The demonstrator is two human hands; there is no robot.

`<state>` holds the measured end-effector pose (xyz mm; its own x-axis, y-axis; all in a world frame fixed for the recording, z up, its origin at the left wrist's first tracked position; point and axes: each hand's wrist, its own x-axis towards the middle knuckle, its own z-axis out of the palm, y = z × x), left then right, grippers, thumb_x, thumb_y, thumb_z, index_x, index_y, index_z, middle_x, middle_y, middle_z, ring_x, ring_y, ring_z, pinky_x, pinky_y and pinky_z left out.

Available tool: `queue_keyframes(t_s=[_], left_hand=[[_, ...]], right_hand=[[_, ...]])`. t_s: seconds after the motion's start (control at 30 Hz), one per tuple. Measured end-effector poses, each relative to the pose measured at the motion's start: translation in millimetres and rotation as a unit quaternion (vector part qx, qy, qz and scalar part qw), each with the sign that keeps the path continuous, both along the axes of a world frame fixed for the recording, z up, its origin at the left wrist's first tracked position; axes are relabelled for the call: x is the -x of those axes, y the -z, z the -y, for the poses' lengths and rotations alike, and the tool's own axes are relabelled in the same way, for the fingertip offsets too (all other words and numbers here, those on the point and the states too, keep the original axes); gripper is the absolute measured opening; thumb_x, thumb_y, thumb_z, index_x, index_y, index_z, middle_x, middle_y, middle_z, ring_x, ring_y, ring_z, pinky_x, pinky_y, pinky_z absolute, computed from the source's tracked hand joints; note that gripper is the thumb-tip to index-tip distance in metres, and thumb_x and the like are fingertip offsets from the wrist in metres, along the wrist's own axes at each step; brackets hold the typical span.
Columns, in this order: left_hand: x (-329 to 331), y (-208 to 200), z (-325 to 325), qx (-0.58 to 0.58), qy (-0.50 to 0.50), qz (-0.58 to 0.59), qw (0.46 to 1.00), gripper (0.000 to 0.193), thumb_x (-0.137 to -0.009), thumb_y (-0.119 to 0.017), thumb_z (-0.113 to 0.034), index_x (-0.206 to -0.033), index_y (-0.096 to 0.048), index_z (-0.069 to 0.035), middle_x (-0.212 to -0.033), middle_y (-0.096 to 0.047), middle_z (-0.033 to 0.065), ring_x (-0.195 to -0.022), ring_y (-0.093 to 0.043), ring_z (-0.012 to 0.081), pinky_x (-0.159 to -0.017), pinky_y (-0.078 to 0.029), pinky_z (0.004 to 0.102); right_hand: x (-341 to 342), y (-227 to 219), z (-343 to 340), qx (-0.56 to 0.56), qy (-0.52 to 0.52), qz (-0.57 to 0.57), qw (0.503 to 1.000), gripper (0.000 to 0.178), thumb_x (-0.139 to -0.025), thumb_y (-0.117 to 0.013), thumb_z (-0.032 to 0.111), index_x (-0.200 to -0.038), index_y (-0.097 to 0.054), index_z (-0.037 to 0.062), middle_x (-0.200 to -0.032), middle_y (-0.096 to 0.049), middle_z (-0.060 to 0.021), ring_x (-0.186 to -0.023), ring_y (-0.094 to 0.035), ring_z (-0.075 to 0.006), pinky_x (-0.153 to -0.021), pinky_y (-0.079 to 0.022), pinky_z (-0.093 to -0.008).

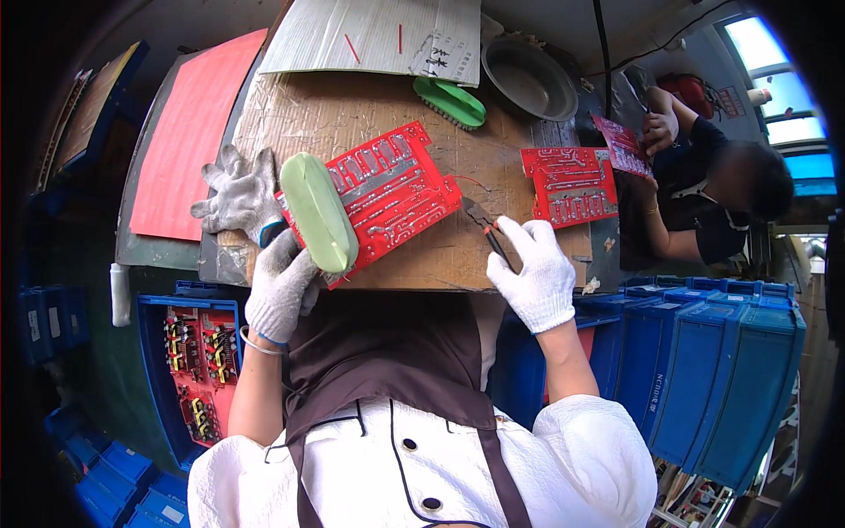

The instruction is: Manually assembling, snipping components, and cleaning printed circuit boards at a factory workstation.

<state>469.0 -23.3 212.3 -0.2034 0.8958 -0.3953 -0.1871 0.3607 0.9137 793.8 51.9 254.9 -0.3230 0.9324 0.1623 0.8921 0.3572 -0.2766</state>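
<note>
My left hand (283, 280), in a whitish-grey work glove, grips the near left corner of a red circuit board (400, 198), tilted with its soldered side up. A pale green brush (317, 211) lies across the board's left end, close to my thumb; whether the thumb presses on it I cannot tell. In my right hand (539, 275), also gloved, is a pair of pliers (495, 242) with red and black handles, its jaws pointing at the board's right edge. A thin wire (473, 183) extends from that edge. Farther right, a second red circuit board (572, 187) rests on the cardboard.
A spare glove (238, 195) lies at left, and another green brush (450, 103) beyond the board. A metal bowl (530, 79) stands at the back. At right a co-worker (717, 189) holds a red board (623, 145). Blue bins (673, 370) stand below, at both sides.
</note>
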Motion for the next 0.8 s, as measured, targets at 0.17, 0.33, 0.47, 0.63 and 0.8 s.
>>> queue_keyframes(t_s=[0.17,0.33,0.47,0.63,0.8], left_hand=[[0,1,1,0.003,0.000,-0.007,1.000,0.030,-0.098,-0.069,-0.027,-0.116,-0.067,-0.004,-0.069,-0.062,0.0009,-0.043,-0.045,0.0052,-0.039,-0.031,0.0213],[0,-3,-1,0.003,0.003,-0.001,1.000,0.029,-0.098,-0.069,-0.028,-0.115,-0.067,-0.004,-0.069,-0.062,0.0010,-0.043,-0.045,0.0050,-0.039,-0.031,0.0211],[-1,-1,1,0.000,-0.001,-0.006,1.000,0.028,-0.098,-0.069,-0.027,-0.114,-0.067,-0.004,-0.070,-0.063,0.0014,-0.044,-0.046,0.0047,-0.040,-0.031,0.0207],[-1,-3,0,0.004,0.001,-0.002,1.000,0.028,-0.098,-0.069,-0.028,-0.113,-0.067,-0.005,-0.070,-0.063,0.0007,-0.044,-0.046,0.0046,-0.040,-0.032,0.0206],[0,-1,-1,0.011,0.003,-0.008,1.000,0.027,-0.098,-0.069,-0.028,-0.113,-0.067,-0.005,-0.070,-0.062,0.0003,-0.044,-0.046,0.0045,-0.040,-0.032,0.0206]], right_hand=[[0,-3,1,0.003,0.012,0.016,1.000,0.047,-0.082,-0.076,0.026,-0.127,-0.070,0.0122,-0.108,-0.061,-0.0123,-0.092,-0.068,-0.0336,-0.080,-0.056,-0.0418],[7,-6,3,0.021,0.018,0.005,1.000,0.046,-0.083,-0.075,0.026,-0.126,-0.070,0.0119,-0.109,-0.061,-0.0133,-0.094,-0.068,-0.0345,-0.081,-0.056,-0.0431],[5,-7,-1,0.006,0.039,0.041,0.998,0.046,-0.083,-0.076,0.027,-0.126,-0.070,0.0116,-0.108,-0.061,-0.0134,-0.094,-0.069,-0.0332,-0.081,-0.056,-0.0434],[13,-13,9,0.019,0.037,0.019,0.999,0.048,-0.081,-0.077,0.028,-0.126,-0.070,0.0125,-0.108,-0.061,-0.0130,-0.094,-0.069,-0.0340,-0.081,-0.056,-0.0432],[7,-6,0,0.008,0.078,0.044,0.996,0.048,-0.081,-0.077,0.027,-0.126,-0.070,0.0122,-0.109,-0.061,-0.0131,-0.093,-0.069,-0.0338,-0.081,-0.056,-0.0433]])
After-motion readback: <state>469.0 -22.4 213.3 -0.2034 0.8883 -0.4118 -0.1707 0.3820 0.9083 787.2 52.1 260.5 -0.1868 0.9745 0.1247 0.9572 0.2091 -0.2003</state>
